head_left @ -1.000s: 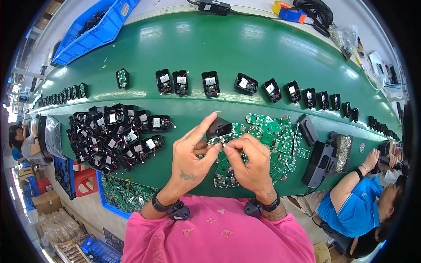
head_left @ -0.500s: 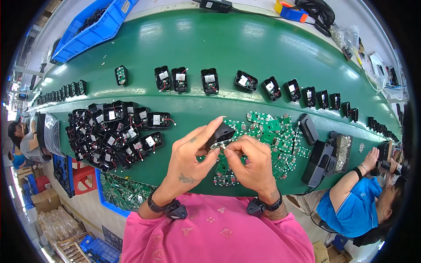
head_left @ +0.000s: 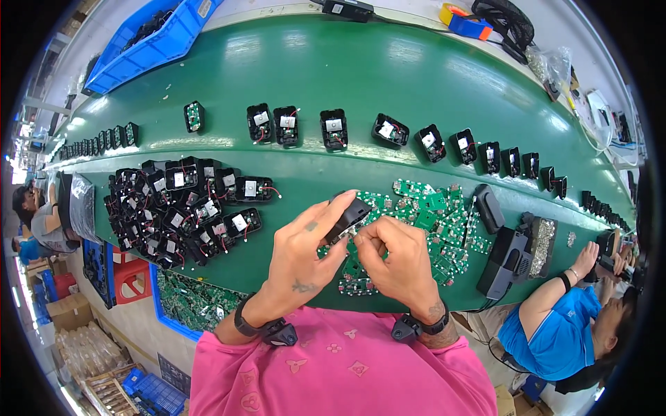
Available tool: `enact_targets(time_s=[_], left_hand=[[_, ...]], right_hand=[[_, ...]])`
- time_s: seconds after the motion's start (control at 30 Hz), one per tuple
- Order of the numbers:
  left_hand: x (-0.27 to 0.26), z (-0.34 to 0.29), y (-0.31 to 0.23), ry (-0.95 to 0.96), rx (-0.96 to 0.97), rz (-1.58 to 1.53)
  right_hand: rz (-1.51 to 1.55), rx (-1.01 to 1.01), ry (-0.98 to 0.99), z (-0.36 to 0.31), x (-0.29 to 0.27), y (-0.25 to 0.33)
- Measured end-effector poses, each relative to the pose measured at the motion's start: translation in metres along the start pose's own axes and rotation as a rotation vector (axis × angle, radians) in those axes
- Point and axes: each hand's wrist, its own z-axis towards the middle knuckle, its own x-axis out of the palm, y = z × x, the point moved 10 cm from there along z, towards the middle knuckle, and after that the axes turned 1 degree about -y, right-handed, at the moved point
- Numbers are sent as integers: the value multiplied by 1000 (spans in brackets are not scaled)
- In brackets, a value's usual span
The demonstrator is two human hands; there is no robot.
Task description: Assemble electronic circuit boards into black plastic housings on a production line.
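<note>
My left hand point(head_left: 302, 253) grips a black plastic casing point(head_left: 352, 213), tilted between thumb and fingers. At the casing's lower edge, something small and pale shows by the left thumb. My right hand point(head_left: 399, 260) is closed in a pinch right against that spot; what its fingertips hold is too small and hidden to name. Beneath and right of my hands lies a heap of green circuit boards point(head_left: 437, 239). To the left is a pile of open black casings point(head_left: 173, 218), with whitish blocks and red wires inside.
A row of open casings point(head_left: 334, 130) runs along the green bench point(head_left: 298, 76). On the right are a black-grey device point(head_left: 505, 262) and a tray of small metal parts point(head_left: 542, 244). A blue crate point(head_left: 149, 52) stands far left. A co-worker in blue point(head_left: 555, 333) sits at right.
The casing has tilted slightly in my left hand, and both hands stay together in nearly the same place. The whole view has shifted a little.
</note>
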Motion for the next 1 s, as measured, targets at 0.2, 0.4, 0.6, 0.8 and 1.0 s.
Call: enact_targets(time_s=[0.2, 0.4, 0.6, 0.8, 1.0], left_hand=[[4, 0, 11, 26, -177, -315], [5, -4, 2, 3, -77, -136], [5, -4, -6, -27, -38, -47], [7, -6, 1, -48, -60, -41], [8, -25, 34, -108, -186, -438]], right_hand=[[56, 56, 31, 0, -2, -4], [34, 122, 72, -1, -2, -6], [162, 214, 72, -2, -1, -19], [28, 140, 20, -4, 2, -9], [-143, 241, -103, -17, -6, -17]])
